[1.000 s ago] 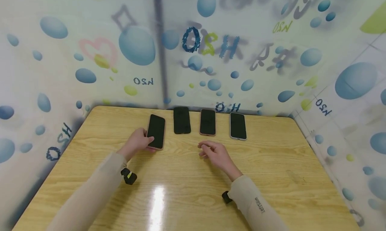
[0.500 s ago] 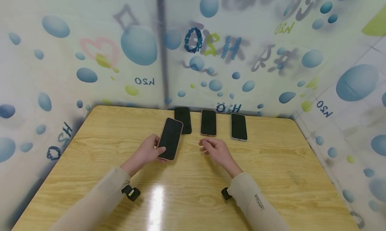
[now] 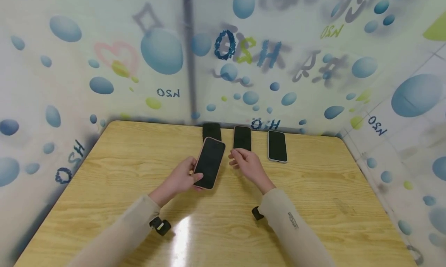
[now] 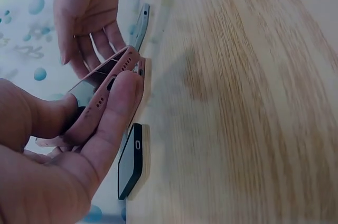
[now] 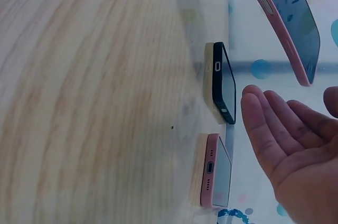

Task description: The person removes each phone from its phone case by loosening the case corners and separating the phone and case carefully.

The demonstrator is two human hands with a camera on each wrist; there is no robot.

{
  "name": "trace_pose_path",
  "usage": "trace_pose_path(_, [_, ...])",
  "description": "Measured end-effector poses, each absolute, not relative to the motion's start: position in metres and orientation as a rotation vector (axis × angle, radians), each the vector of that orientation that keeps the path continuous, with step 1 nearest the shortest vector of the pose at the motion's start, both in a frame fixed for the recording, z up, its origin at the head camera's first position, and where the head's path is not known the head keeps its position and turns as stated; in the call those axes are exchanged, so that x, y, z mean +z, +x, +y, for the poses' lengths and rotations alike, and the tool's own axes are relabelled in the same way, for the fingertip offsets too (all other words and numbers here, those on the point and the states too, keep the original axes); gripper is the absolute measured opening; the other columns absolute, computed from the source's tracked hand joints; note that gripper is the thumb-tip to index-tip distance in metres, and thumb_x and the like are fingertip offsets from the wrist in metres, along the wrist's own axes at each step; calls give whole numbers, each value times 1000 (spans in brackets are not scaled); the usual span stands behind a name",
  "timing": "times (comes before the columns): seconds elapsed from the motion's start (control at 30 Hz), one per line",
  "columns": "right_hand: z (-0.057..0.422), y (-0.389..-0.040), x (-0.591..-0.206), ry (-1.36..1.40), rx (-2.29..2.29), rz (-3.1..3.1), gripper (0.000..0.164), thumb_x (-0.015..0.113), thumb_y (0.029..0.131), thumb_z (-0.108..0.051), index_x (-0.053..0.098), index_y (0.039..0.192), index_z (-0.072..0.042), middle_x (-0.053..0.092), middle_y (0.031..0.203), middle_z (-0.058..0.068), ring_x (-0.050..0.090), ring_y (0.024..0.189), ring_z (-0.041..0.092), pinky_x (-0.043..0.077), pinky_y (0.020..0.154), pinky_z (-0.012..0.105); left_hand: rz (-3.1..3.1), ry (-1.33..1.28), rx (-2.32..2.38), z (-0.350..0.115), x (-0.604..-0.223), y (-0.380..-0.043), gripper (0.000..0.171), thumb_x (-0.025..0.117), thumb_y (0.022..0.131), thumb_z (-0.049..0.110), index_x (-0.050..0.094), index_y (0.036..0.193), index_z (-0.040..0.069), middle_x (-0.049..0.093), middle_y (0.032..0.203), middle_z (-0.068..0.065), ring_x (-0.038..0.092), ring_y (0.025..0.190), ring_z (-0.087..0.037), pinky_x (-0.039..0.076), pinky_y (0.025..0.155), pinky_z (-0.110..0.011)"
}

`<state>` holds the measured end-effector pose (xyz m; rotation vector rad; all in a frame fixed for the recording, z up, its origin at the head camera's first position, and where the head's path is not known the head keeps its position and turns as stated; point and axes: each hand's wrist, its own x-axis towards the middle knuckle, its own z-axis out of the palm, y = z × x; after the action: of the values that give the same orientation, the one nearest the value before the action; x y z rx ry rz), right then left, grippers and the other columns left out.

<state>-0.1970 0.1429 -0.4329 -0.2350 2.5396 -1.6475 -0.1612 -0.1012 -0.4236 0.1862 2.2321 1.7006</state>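
While left hand [image 3: 181, 177] grips pink-cased smartphone [image 3: 210, 160] above surface [image 3: 223, 232], right hand [image 3: 250, 166], relaxed and free, hovers just right.

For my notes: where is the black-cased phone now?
In the head view, the black-cased phone lies on the table, leftmost in the far row, partly hidden by the pink-edged phone in the left hand.

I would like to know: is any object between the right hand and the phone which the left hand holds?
Nothing visible: only a gap separates the right hand from the held phone. The left hand grips that phone from its other side, and the black phone lies beyond, on the table.
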Motion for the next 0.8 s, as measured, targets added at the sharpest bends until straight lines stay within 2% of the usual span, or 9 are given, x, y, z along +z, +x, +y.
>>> trace_pose_path(0.1, [138, -199, -430, -249, -1695, 2527, 35, 48, 111, -22, 65, 129, 4, 71, 117, 22, 73, 99, 32, 62, 85, 41, 2261, 251, 1675, -98, -425, -160, 14, 55, 100, -11, 47, 111, -10, 58, 114, -31, 73, 90, -37, 64, 67, -44])
trace_pose_path(0.23, [132, -199, -428, -201, -1781, 2516, 30, 49, 111, -21, 68, 113, 2, 72, 99, 20, 73, 86, 30, 63, 79, 42, 2299, 351, 1643, -94, -430, -161, 13, 56, 99, -11, 49, 111, -9, 61, 111, -28, 71, 93, -33, 64, 69, -40])
trace_pose_path(0.33, [130, -197, -430, -150, -1854, 2519, 29, 50, 111, -19, 68, 105, 3, 71, 88, 18, 72, 76, 30, 63, 76, 47, 2352, 419, 1592, -91, -433, -160, 15, 58, 98, -10, 52, 112, -8, 64, 109, -23, 69, 95, -29, 62, 71, -37])
trace_pose_path(0.47, [130, -196, -431, -131, -1924, 2538, 29, 51, 110, -14, 68, 102, 7, 71, 81, 21, 72, 71, 38, 63, 72, 53, 2389, 452, 1544, -88, -433, -158, 22, 60, 98, -8, 55, 119, -6, 67, 113, -21, 68, 101, -28, 60, 77, -35])
trace_pose_path(0.53, [131, -196, -432, -134, -1922, 2562, 28, 51, 110, -12, 68, 101, 9, 71, 79, 23, 71, 72, 43, 62, 71, 54, 2334, 444, 1575, -87, -433, -158, 26, 57, 100, -9, 53, 125, -7, 66, 118, -24, 69, 103, -31, 62, 76, -38])
trace_pose_path(0.67, [131, -194, -430, -155, -1792, 2657, 27, 48, 110, -10, 68, 103, 7, 70, 78, 20, 71, 73, 45, 63, 69, 51, 2355, 458, 1548, -83, -432, -156, 26, 58, 100, -9, 52, 125, -6, 66, 117, -24, 69, 105, -32, 63, 77, -39])
trace_pose_path(0.8, [130, -192, -428, -189, -1583, 2778, 26, 47, 110, -10, 68, 103, 5, 69, 79, 18, 72, 70, 38, 63, 66, 39, 2462, 488, 1455, -79, -430, -153, 25, 62, 98, -7, 54, 122, -5, 67, 114, -21, 68, 106, -31, 60, 83, -40])
